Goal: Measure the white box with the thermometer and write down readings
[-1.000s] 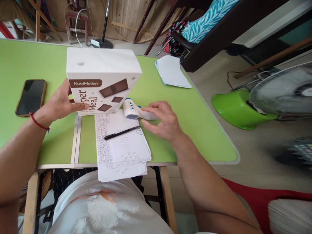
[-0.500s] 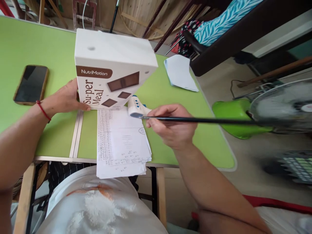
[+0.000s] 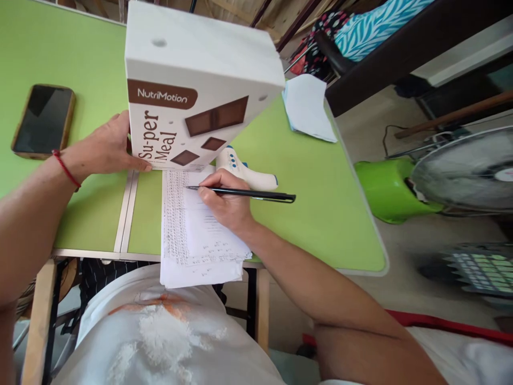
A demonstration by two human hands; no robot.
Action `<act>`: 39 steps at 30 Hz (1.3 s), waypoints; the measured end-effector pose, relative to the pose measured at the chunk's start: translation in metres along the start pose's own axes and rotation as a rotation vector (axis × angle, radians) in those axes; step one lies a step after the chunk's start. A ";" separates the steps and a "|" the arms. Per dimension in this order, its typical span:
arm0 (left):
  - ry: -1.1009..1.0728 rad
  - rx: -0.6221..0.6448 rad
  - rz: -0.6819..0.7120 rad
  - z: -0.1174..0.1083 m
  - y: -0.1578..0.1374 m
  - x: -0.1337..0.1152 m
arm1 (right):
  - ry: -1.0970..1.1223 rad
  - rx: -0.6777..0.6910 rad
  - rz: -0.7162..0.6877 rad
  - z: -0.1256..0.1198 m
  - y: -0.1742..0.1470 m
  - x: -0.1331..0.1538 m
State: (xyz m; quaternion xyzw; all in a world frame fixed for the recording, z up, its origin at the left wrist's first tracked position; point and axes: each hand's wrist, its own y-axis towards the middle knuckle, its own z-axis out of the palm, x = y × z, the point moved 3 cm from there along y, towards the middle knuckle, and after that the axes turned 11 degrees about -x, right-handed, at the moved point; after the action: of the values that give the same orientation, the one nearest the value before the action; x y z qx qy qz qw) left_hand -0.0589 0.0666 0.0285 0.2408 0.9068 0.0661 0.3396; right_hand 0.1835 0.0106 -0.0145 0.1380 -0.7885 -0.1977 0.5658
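Observation:
My left hand [image 3: 112,147] grips the lower left edge of a white and brown NutriMotion box [image 3: 160,120], which stands upright on the green table. My right hand [image 3: 228,203] pinches a black pen [image 3: 260,194] over a stack of paper [image 3: 208,246] with dense handwriting down its left side. The pen tip points left, at the written columns; whether it touches the sheet I cannot tell. Just beyond my right hand lies a white infrared thermometer [image 3: 256,177] with blue buttons, its head partly behind the box.
A phone [image 3: 44,120] in a brown-edged case lies at the left on the green table [image 3: 320,224]. Folded white paper [image 3: 308,104] rests near the right edge. Past that edge are a green bin [image 3: 379,190] and a fan [image 3: 473,171].
My right hand has moved left over the papers, bringing the pen tip to the written columns. The view has shifted, so the box appears larger and higher. My left hand stays on the box.

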 end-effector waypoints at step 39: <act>0.018 0.018 0.004 0.000 -0.001 0.000 | -0.059 0.038 -0.050 0.002 -0.001 0.003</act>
State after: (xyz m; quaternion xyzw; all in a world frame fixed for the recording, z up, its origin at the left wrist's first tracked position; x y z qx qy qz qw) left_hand -0.0594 0.0658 0.0281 0.2451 0.9098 0.0606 0.3293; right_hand 0.1805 0.0088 -0.0125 0.1624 -0.8049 -0.2005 0.5343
